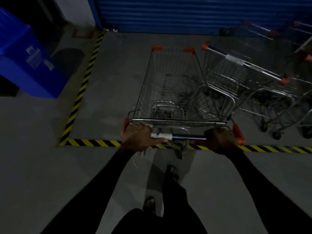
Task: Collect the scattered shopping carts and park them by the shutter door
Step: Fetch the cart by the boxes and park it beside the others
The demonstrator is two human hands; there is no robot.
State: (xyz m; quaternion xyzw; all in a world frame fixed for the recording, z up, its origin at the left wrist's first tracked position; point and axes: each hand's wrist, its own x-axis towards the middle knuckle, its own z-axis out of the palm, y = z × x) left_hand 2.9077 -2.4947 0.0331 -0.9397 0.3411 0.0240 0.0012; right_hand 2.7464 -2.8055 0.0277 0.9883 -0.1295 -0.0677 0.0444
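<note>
My left hand (138, 140) and right hand (219, 141) both wrapped tight round cart (172, 85) handle. Push straight to shutter door (185, 14), slow, beside parked carts (253, 78), no bumping.

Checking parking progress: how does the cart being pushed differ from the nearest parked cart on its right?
The pushed cart points straight at the shutter door, with the left hand and right hand gripping its handle; the parked cart stands angled and untouched. The pushed one straddles the striped floor tape; the parked one sits inside it. Both are empty wire carts with orange corners.
</note>
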